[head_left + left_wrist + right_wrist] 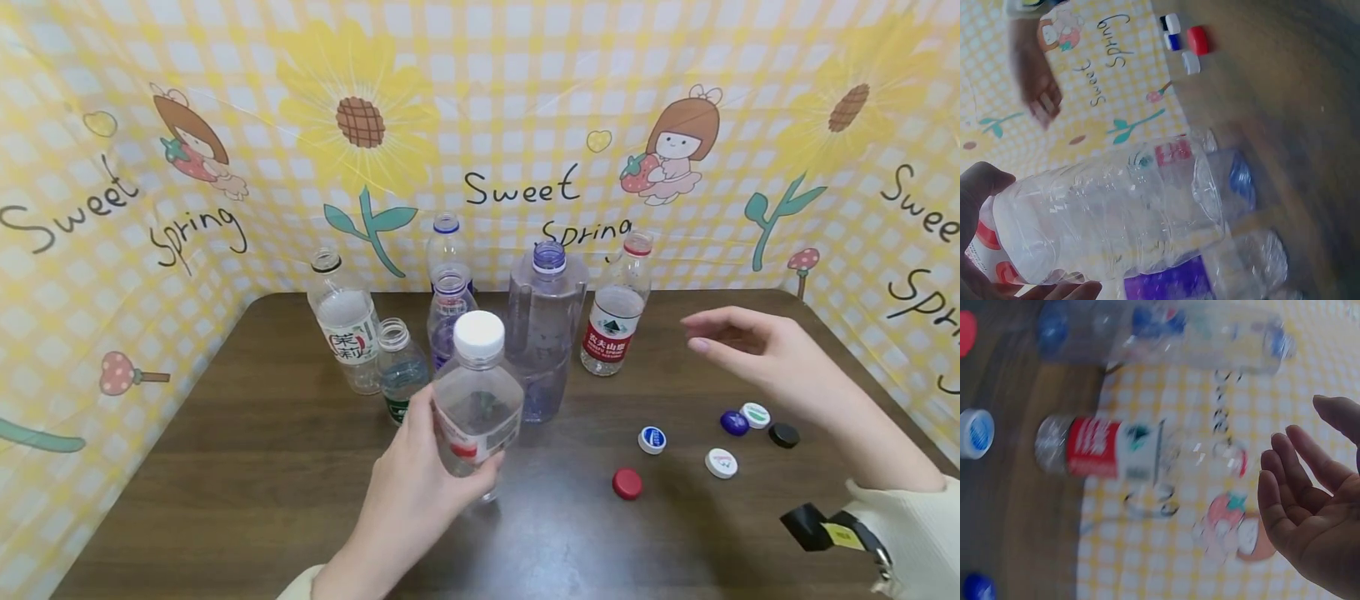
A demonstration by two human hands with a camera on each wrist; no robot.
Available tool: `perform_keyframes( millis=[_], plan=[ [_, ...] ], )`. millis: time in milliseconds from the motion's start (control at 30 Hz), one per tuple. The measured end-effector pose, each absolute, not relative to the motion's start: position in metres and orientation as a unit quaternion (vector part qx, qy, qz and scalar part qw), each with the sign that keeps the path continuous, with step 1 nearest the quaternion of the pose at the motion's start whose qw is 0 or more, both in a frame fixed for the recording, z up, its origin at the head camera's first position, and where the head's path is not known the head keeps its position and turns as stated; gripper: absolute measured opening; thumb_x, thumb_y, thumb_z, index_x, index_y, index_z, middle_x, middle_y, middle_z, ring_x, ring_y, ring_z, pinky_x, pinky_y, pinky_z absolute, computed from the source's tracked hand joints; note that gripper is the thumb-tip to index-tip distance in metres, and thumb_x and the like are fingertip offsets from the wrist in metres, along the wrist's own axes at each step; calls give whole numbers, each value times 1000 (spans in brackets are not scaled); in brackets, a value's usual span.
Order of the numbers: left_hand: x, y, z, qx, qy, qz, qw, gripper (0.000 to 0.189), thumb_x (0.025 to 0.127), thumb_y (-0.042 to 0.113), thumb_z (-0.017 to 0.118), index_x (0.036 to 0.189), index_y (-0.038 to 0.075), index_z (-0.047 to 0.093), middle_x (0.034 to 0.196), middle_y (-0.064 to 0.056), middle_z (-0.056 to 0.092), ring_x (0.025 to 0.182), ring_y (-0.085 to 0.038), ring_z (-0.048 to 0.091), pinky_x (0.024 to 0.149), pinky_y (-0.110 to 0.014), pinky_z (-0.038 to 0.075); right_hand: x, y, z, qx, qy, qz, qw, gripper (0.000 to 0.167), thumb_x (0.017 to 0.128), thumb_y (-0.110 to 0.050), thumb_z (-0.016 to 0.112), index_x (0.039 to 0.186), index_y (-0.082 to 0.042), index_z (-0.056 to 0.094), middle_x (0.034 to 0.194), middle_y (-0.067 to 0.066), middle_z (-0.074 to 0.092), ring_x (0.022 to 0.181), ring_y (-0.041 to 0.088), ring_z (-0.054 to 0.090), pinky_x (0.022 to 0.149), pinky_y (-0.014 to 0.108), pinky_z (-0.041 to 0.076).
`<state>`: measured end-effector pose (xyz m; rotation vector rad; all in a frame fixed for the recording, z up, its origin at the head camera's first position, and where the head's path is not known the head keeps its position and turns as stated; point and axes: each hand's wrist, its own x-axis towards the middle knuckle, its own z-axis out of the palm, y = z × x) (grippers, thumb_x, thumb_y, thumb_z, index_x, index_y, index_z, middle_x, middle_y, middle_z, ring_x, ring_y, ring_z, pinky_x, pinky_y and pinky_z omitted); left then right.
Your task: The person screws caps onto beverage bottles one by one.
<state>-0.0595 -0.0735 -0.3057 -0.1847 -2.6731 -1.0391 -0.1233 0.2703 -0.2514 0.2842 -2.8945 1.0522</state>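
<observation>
My left hand [423, 483] grips a clear plastic bottle [480, 400] with a white cap [480, 335] on its neck. In the left wrist view that bottle [1110, 212] lies across the picture, its ribbed lower part and base showing. My right hand [757, 350] hovers over the table's right side, holding nothing, with relaxed fingers. Nearest to it stands an uncapped bottle with a red label [611, 333], also large in the right wrist view. Below the hand lie loose caps: a purple one [735, 422], a black one [784, 435] and a red one [627, 483] among them.
Uncapped bottles stand at the back: a jasmine-labelled one [348, 333], a short green-labelled one [403, 375], a purple-labelled one [447, 321], a tall bluish one [543, 333] and one behind [447, 250]. Blue-and-white [652, 440] and white [722, 463] caps lie right. A checked cloth [510, 108] surrounds the brown table [247, 475].
</observation>
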Motion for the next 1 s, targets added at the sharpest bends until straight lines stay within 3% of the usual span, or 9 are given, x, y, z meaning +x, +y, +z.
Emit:
perform_keyframes(
  millis=[133, 267, 400, 567, 667, 767, 800, 900, 1000],
  plan=[
    [-55, -89, -298, -52, -921, -351, 158, 76, 69, 31, 83, 129, 10, 41, 109, -7, 62, 91, -24, 66, 68, -40, 55, -124, 293, -263, 60, -947, 316, 19, 32, 95, -35, 58, 118, -13, 62, 104, -12, 64, 84, -15, 53, 67, 16, 47],
    [-52, -106, -291, -37, -922, -339, 181, 79, 69, 33, 83, 130, 9, 39, 108, -9, 63, 88, -24, 66, 64, -38, 53, -125, 313, -277, 33, -953, 302, 13, 36, 95, -35, 57, 118, -8, 61, 107, 5, 69, 81, -20, 50, 65, 15, 45],
    [-48, -126, -285, -21, -923, -324, 205, 83, 69, 34, 84, 132, 6, 37, 108, -16, 64, 85, -30, 66, 63, -43, 54, -126, 330, -292, 10, -958, 287, 3, 45, 96, -38, 55, 123, -3, 58, 114, 22, 67, 77, -23, 46, 64, 17, 44],
    [-49, -154, -272, 48, -919, -331, 208, 84, 72, 34, 82, 134, 6, 31, 113, -21, 61, 94, -38, 63, 75, -58, 50, -129, 355, -311, -12, -961, 275, -6, 51, 96, -39, 54, 124, 4, 55, 108, 21, 68, 73, -23, 44, 62, 19, 43],
    [-53, -168, -268, 96, -908, -350, 211, 82, 75, 34, 80, 134, 8, 29, 114, -18, 59, 102, -37, 61, 79, -57, 46, -129, 371, -324, -26, -963, 268, -12, 55, 96, -40, 53, 125, 7, 54, 107, 24, 67, 72, -21, 43, 66, 31, 50],
    [-57, -179, -270, 127, -896, -360, 228, 80, 76, 32, 78, 135, 9, 29, 111, -13, 58, 101, -32, 61, 77, -52, 43, -130, 383, -337, -36, -963, 266, -18, 58, 97, -40, 51, 125, 11, 51, 111, 31, 64, 80, 3, 61, 71, 46, 49],
    [-59, -183, -271, 134, -893, -360, 234, 80, 76, 32, 78, 134, 9, 29, 109, -12, 57, 97, -25, 62, 77, -50, 43, -130, 386, -341, -48, -964, 261, -13, 57, 96, -41, 53, 125, 9, 53, 108, 27, 67, 80, 7, 63, 71, 48, 49],
    [-67, -196, -275, 155, -886, -362, 243, 78, 76, 31, 79, 134, 10, 31, 108, -8, 57, 86, -3, 57, 75, -31, 45, -130, 394, -351, -51, -965, 257, -20, 59, 97, -38, 52, 126, 13, 49, 112, 32, 63, 100, 47, 59, 76, 53, 47],
    [-77, -211, -278, 173, -879, -370, 245, 73, 77, 31, 78, 131, 12, 33, 108, -3, 54, 78, 12, 45, 67, -11, 41, -129, 398, -357, -54, -968, 242, -34, 61, 97, -37, 54, 127, 15, 46, 116, 34, 60, 107, 53, 54, 80, 57, 45]
  ],
)
